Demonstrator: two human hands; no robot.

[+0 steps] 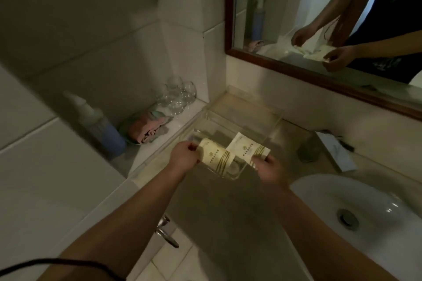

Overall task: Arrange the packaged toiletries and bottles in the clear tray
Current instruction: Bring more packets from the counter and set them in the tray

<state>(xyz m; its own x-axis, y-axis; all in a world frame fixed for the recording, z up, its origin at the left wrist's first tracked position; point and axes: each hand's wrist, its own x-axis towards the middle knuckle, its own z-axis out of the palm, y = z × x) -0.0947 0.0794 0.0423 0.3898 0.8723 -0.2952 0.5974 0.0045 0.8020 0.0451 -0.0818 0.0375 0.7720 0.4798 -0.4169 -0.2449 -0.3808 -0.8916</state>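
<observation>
A dim bathroom counter is seen from above. A clear tray (239,118), rectangular with glossy, see-through plastic walls, is set on the pale stone counter (228,201) just below a wood-framed mirror (319,29). Two flat paper packets are held over the near end of the tray. Both are cream-white rectangles printed with a small emblem, a line of text and gold stripes. The left packet (215,155) is pinched at its edge by the fingers of the left hand (183,157), which are closed on it. The right packet (247,147) is gripped at its lower corner by the right hand (270,170), likewise closed on it. The two packets overlap slightly at the middle. Something pale is glimpsed inside the tray beneath them, but it cannot be made out.

On a tiled ledge to the left, one blue bottle (102,128) with a white pump top is seen, beside one crumpled pink and green cloth (148,126) and a cluster of rounded clear glasses (177,96), too blurred to be counted. One smooth white sink (342,207) with a metal drain is set at the right. Beyond the tray, a small dark cup (309,149) and a flat white item (335,150) are placed.
</observation>
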